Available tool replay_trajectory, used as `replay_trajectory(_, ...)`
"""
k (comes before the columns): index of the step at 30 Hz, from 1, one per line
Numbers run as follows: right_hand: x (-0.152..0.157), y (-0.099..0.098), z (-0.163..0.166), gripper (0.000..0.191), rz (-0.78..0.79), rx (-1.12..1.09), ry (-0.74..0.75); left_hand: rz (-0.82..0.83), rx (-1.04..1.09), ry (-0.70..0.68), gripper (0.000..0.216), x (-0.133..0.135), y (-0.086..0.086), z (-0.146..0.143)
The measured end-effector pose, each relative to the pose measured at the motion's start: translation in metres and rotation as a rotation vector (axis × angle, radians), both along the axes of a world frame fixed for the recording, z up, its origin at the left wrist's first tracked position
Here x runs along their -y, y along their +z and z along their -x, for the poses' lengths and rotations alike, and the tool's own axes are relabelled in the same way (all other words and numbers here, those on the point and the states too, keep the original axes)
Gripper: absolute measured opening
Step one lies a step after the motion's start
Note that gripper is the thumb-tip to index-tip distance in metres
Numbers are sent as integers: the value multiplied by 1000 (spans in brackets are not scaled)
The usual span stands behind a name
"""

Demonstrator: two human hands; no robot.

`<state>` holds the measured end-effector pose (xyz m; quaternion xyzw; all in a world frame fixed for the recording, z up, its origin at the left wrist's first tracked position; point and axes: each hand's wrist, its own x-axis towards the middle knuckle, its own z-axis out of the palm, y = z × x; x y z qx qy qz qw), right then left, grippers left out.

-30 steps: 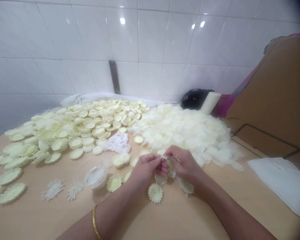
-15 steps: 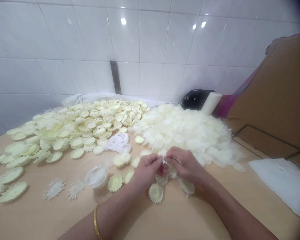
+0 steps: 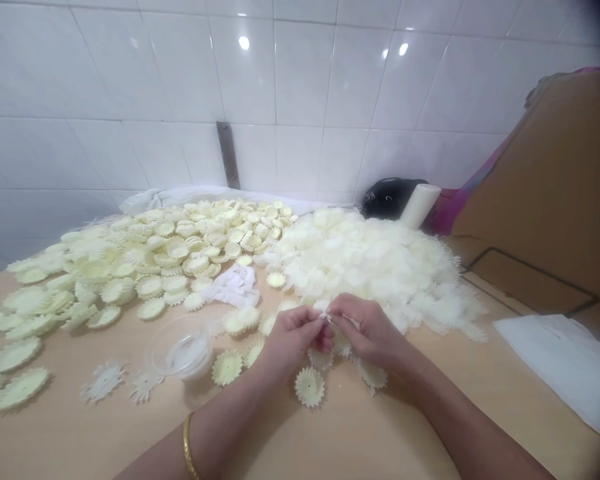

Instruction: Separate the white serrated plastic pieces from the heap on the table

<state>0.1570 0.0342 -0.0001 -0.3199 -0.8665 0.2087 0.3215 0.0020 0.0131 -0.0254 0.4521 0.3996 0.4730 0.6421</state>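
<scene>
My left hand [image 3: 291, 339] and my right hand [image 3: 373, 331] meet at the middle of the table. Fingertips of both pinch a small white flower-shaped petal piece [image 3: 323, 307], mostly hidden by the fingers. Just below the hands lies a pale yellow scalloped petal disc [image 3: 310, 387], flat on the table. More discs lie partly under my right hand. Left of my left forearm are another yellow disc [image 3: 227, 367] and a clear round plastic tub [image 3: 187, 357] with whitish contents I cannot make out.
A heap of yellow petal discs [image 3: 180, 247] covers the back left. White petal pieces [image 3: 365, 257] are piled at the back right. A crumpled white cloth [image 3: 233, 287] lies between. On the right are a white sheet [image 3: 560, 367], a cardboard box [image 3: 545, 187] and a white roll [image 3: 420, 205].
The view has shifted slightly, so the surroundings sit a little further left. Both hands keep their pinch on the white petal piece, with only a small shift of the fingers.
</scene>
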Motion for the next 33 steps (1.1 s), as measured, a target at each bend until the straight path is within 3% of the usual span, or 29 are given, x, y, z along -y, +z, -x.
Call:
replay_trajectory(4,0,1,1,22,-29,-32,-10,8,9,21,18,-1,-1,-1)
replay_trajectory(11,-5,1,-3,15,-97,-179,-232,66,5,141,17,0,3,-3)
replay_trajectory(20,-10,-5,-2,16,-159,-122,-457,35,-89,160,14,3,13,-3)
replay_trajectory(28,-24,-17,-11,17,-439,26,-698,32,-105,174,13,5,16,-4)
replay_trajectory(31,-26,-12,-18,18,-410,-89,-760,90,-59,248,12,5,19,-2)
replay_trajectory(33,-22,-6,-16,16,-290,-193,-663,110,-1,244,10,4,19,-2)
